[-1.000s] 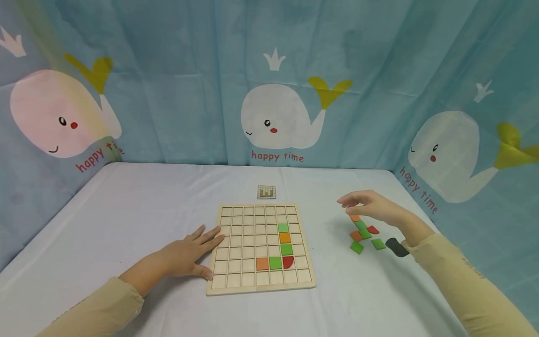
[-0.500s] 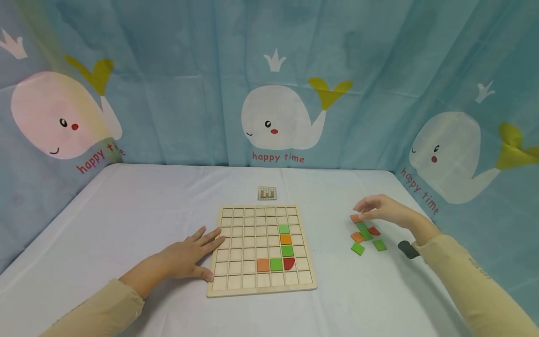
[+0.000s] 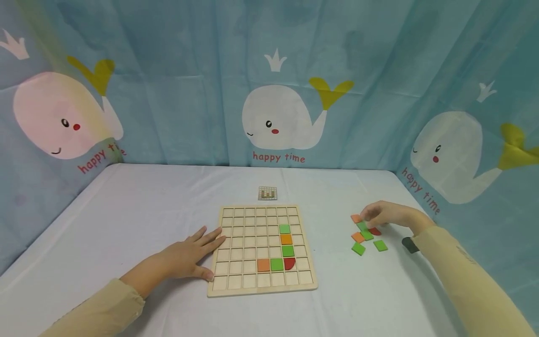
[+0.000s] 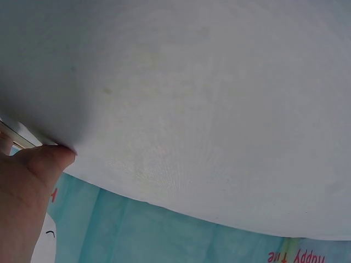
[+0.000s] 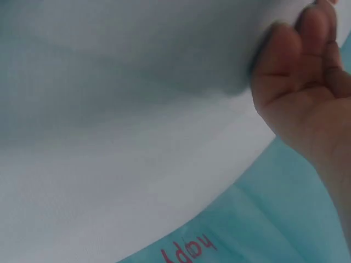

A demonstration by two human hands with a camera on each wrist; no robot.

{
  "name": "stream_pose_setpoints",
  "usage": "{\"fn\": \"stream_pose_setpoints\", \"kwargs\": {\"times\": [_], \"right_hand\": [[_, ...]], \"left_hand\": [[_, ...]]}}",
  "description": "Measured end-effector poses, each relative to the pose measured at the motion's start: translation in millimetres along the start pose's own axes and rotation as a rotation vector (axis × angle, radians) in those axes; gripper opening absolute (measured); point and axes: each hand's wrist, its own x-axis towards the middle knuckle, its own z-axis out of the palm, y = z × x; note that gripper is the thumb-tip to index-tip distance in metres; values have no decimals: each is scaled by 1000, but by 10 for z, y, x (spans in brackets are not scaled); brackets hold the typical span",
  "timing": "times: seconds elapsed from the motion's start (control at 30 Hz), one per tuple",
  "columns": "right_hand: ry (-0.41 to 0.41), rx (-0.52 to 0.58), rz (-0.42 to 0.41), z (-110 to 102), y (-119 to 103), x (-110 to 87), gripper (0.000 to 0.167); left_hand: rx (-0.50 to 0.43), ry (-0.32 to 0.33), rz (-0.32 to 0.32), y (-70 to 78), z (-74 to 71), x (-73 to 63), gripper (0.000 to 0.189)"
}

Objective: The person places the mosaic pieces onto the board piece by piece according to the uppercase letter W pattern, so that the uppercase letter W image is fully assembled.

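My left hand (image 3: pixel 189 255) lies spread with straight fingers at the left edge of a wooden grid board (image 3: pixel 236 267). Its fingertips overlap the frame, and its thumb shows at the edge in the left wrist view. A line of tiles sits in the board's cells: a light green tile (image 3: pixel 285 229), an orange tile (image 3: pixel 286 239), several more and a red rounded tile (image 3: pixel 289 264) at the corner. Over the loose pile my right hand (image 3: pixel 385 214) bends its fingers down, tips right at a green tile (image 3: pixel 362 226); I cannot tell whether it pinches it.
Near the right hand lie loose tiles: an orange tile (image 3: pixel 356 218), a red tile (image 3: pixel 375 231), a green tile (image 3: pixel 381 245) and several others. A small pattern card (image 3: pixel 267 193) lies behind the board. A blue whale-print curtain (image 3: pixel 181 117) encloses the white table (image 3: pixel 168 201).
My right hand has come down and to the right, from above the orange tile onto the green tile in the pile. The left hand keeps its place on the board.
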Motion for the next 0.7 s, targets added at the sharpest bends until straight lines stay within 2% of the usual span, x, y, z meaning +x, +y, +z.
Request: {"fn": "stream_pose_setpoints", "kwargs": {"times": [0.37,0.7], "right_hand": [[20,-42,52,43,-15,76,17],[61,-102,65,80,0,74,25]], "left_hand": [[15,-1,3,-11,3,6,99],[1,4,4,-19,16,9,100]]}}
